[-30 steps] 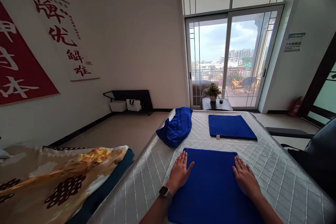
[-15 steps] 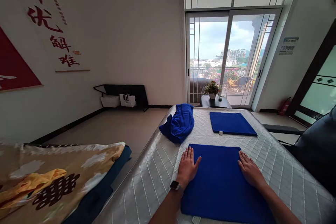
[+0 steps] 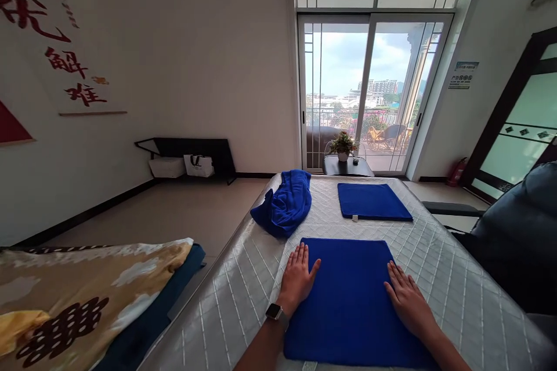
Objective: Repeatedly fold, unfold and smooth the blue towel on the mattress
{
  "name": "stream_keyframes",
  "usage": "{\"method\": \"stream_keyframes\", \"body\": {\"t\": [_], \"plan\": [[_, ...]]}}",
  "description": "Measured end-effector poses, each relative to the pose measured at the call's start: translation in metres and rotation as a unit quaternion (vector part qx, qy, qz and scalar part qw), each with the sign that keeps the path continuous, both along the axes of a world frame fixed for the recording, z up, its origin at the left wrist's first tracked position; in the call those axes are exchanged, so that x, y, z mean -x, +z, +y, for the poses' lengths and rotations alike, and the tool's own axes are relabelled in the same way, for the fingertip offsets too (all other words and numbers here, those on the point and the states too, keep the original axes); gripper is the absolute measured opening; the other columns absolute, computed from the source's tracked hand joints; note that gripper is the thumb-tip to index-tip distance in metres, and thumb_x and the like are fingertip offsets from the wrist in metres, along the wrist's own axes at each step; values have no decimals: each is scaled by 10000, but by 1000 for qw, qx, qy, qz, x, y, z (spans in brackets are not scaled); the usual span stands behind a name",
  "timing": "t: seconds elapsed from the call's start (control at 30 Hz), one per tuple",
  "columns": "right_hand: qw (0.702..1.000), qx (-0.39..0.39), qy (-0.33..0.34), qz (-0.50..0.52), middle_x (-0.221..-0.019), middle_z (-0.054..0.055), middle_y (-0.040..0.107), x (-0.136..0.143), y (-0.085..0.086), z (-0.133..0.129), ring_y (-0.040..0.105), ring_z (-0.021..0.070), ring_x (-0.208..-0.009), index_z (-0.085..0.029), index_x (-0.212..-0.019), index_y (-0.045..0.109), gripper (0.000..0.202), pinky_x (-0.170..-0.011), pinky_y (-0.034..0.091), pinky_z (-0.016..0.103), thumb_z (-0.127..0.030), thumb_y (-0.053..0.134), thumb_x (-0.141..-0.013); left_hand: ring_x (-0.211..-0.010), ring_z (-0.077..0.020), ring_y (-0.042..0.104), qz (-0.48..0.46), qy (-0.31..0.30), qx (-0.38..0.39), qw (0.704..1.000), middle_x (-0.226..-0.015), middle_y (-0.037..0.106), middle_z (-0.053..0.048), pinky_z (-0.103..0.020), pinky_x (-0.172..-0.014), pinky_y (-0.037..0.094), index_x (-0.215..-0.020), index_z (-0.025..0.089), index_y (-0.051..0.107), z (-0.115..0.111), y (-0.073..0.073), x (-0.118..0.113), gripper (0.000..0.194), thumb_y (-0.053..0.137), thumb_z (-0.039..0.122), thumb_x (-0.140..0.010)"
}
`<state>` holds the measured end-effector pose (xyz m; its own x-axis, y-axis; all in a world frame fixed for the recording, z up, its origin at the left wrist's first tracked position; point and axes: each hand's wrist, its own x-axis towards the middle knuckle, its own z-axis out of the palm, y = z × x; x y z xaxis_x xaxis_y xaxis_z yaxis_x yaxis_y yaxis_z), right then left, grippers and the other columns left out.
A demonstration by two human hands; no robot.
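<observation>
Left hand, right hand flat, apart, on side edges of near cloth. Far cloth and bundle beyond.

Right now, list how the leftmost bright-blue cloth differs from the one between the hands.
The leftmost cloth lies crumpled; the near cloth lies flat. The left hand and right hand touch the near cloth; neither touches the leftmost cloth. Both are bright blue and on the mattress.
</observation>
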<state>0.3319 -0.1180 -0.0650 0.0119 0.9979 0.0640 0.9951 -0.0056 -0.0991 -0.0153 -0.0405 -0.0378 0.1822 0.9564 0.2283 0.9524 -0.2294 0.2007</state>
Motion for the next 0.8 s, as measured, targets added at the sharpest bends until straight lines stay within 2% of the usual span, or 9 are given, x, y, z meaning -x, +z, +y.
{"method": "stream_keyframes", "body": {"t": [0.17,0.27,0.33,0.43,0.5,0.57,0.63,0.7,0.8], "plan": [[1000,4,-4,29,-1705,52,187,4,12,-3,131,176,-1577,-107,-1643,211,663,-1291,143,436,-402,142,-1054,-1541,-304,326,5,11,-20,1000,-1651,369,-159,-516,-1261,308,-1594,108,370,2,1,3,782,228,645,-1044],[999,15,-3,30,-1704,56,181,5,17,-3,137,178,-1576,-101,-1642,209,655,-1292,140,429,-376,153,-1049,-1530,-308,350,13,12,-37,999,-1634,413,-135,-526,-1250,331,-1605,151,358,-1,9,2,746,246,633,-1047],[999,23,-4,28,-1705,54,177,5,19,-3,134,182,-1577,-107,-1641,213,651,-1292,137,430,-366,160,-1046,-1533,-307,342,17,-4,-40,999,-1640,401,-127,-526,-1250,333,-1611,161,348,-8,16,-7,737,253,628,-1048],[999,26,-6,25,-1706,50,165,6,19,-2,133,188,-1578,-112,-1641,211,647,-1291,130,437,-360,154,-1046,-1548,-286,308,17,-98,-16,995,-1667,340,-123,-501,-1258,329,-1617,155,323,-28,25,-41,737,239,623,-1054],[999,24,-4,21,-1705,59,159,6,19,-2,136,197,-1579,-102,-1638,209,644,-1290,128,444,-351,158,-1046,-1553,-260,299,11,-191,14,981,-1677,315,-113,-467,-1264,323,-1625,162,299,-44,27,-76,728,220,614,-1060],[1000,18,3,20,-1702,82,166,5,18,-2,145,212,-1578,-90,-1633,227,641,-1289,132,451,-341,192,-1044,-1559,-239,285,-6,-248,29,968,-1682,307,-103,-439,-1274,307,-1631,167,283,-57,26,-116,713,202,595,-1067],[1000,14,17,17,-1698,92,185,4,17,-3,159,227,-1576,-110,-1623,290,624,-1286,137,462,-317,241,-1036,-1567,-238,260,-25,-265,28,963,-1685,299,-109,-433,-1285,283,-1631,150,282,-64,23,-153,715,194,583,-1069],[999,16,35,4,-1697,73,192,2,15,-4,164,239,-1575,-169,-1602,375,603,-1284,137,481,-270,284,-1014,-1570,-251,251,-36,-266,26,963,-1680,305,-128,-450,-1287,281,-1626,124,287,-67,19,-180,718,176,566,-1072],[998,19,51,-11,-1696,51,186,-1,12,-4,164,250,-1574,-211,-1573,442,595,-1281,141,500,-245,297,-997,-1570,-258,246,-44,-253,27,966,-1674,310,-142,-465,-1287,281,-1619,106,299,-65,13,-194,729,169,567,-1071]]}}
